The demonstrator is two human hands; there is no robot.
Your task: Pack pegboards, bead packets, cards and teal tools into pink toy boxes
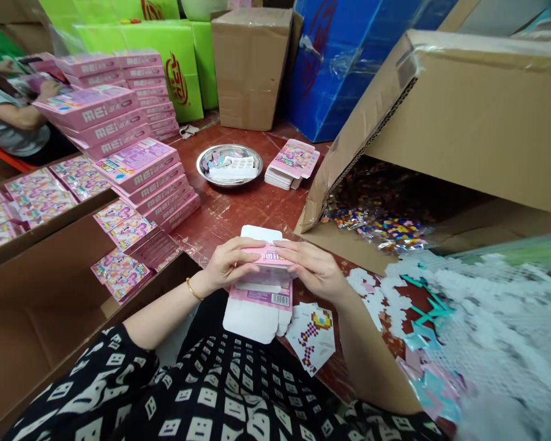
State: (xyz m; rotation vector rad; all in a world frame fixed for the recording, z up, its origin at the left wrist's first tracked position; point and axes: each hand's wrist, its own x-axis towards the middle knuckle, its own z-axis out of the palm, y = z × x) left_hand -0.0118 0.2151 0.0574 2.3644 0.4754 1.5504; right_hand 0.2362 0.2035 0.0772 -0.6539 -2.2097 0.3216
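Between my two hands, just above the table's near edge, is a small pink carton (269, 258) with white flaps. My left hand (234, 262) grips its left end with fingers on top and thumb on the near side. At the other end, my right hand (314, 269) is closed on it in the same way. Beneath it lie flat, unfolded pink cartons (257, 306) with white flaps and a barcode. White instruction sheets (311, 337) printed with a pixel pattern lie to the right, beside my right forearm.
Stacked pink boxes (140, 162) stand at the left, above an open carton (50, 288). A metal bowl (229, 182) and flat cartons (294, 159) sit ahead. A tipped cardboard box (477, 116) holds bead bags (390, 229); white pegboards (496, 324) pile up right. Another person (16, 116) sits far left.
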